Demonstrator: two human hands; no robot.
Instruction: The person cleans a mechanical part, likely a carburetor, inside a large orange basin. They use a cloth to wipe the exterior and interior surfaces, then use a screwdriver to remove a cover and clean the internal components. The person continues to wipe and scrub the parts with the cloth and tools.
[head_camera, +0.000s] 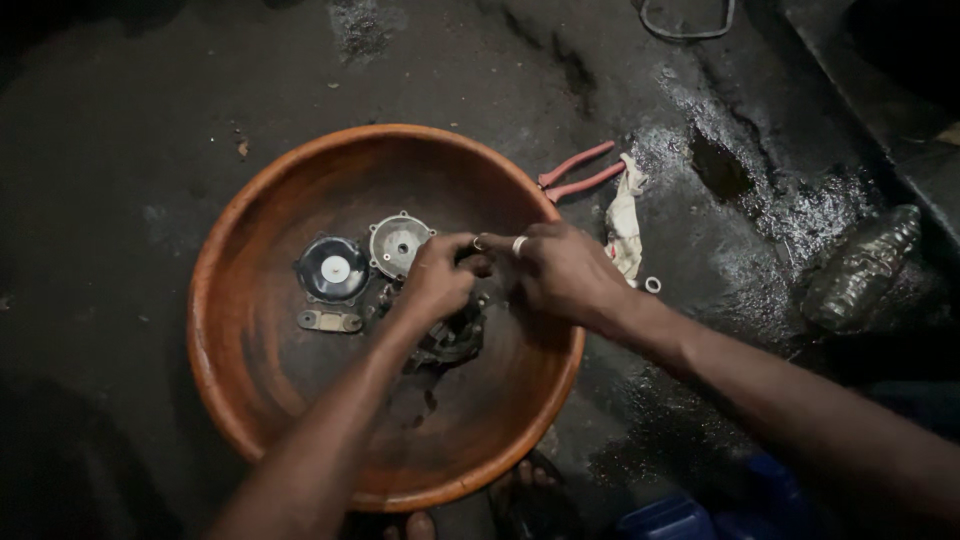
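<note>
- Head view: a round orange-brown basin (250, 400) sits on a dark, oil-stained floor (120, 150), and both hands work over its middle.
- The left hand (435, 280) reaches in from below; its fingers (455, 243) are curled together around a small dark part (478, 264), too shadowed to name, which it holds at the fingertips.
- The right hand (560, 272) comes in from the right side, its fingers (500, 246) bent and pressed onto the same small part, meeting the left hand's fingertips. A pale ring (519, 244) shows on one finger.
- Just under the two hands, inside the basin, lies a dark metal body (450, 340) that looks like a carburettor housing, partly hidden by the left wrist.
- To the left of the hands in the basin lie a grey round metal cover (397, 245), a black diaphragm disc with a white centre (334, 269) just beside it, and a small flat metal plate (329, 321) below the disc.
- Outside the basin, near its upper right rim, lie pliers with red handles (580, 172) and a dirty white rag (625, 220), with a small white ring-shaped washer (652, 285) close by.
- Further right a clear plastic bottle (860, 270) lies on its side on the wet, shiny patch of floor.
- Toes (420, 525) show at the bottom edge, just below the basin.
</note>
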